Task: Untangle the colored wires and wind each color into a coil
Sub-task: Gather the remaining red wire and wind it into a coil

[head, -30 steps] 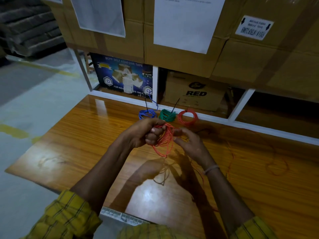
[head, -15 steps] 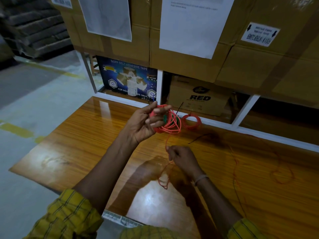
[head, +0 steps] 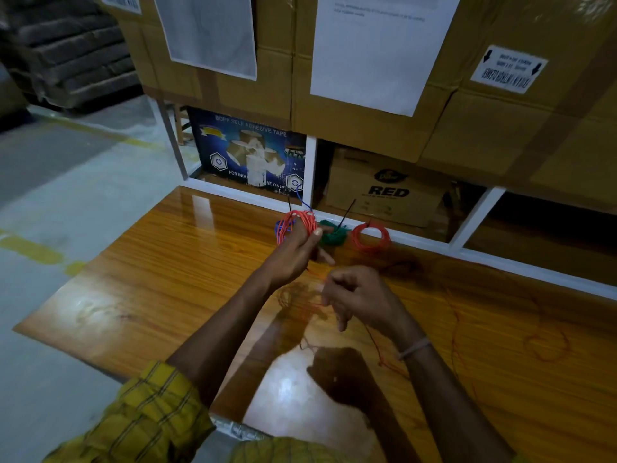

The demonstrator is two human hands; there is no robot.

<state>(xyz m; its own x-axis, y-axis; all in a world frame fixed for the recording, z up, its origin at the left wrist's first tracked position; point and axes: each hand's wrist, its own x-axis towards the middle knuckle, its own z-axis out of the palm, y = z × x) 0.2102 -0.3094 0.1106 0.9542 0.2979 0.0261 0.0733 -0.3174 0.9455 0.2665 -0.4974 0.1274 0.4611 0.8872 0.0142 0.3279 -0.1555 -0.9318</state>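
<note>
The big shiny desk (head: 173, 269) holds everything, and tall brown boxes (head: 384, 128) stand behind it. At the back edge of the desk sit three wound coils: a blue coil (head: 278, 228) mostly hidden behind the hand, a green coil (head: 332, 236) and a red coil (head: 371, 236) lying flat, well apart from the loose wire.

The left hand (head: 293, 253) is lifted up with red loops (head: 297, 222) wound around its fingers, and its thumb presses on them, so its grip is closed on the loops. The right hand (head: 359, 297) sits lower, with fingers curled and pinching the thin red wire (head: 325, 282) that runs up to the loops. More loose wire (head: 547, 342) lies curled on the desk to the right.

This looks like the winding step. To do it well, the right hand should keep the wire a little tight and let it slide through the pinch, so each turn lies next to the last one. The thumb should hold the loops so none slip off. If a knot comes up from the desk, stop and shake it free first.

Half a second ago the left hand showed its open palm with the loops across it. Now it is turned over, and the right hand has come up closer to it
</note>
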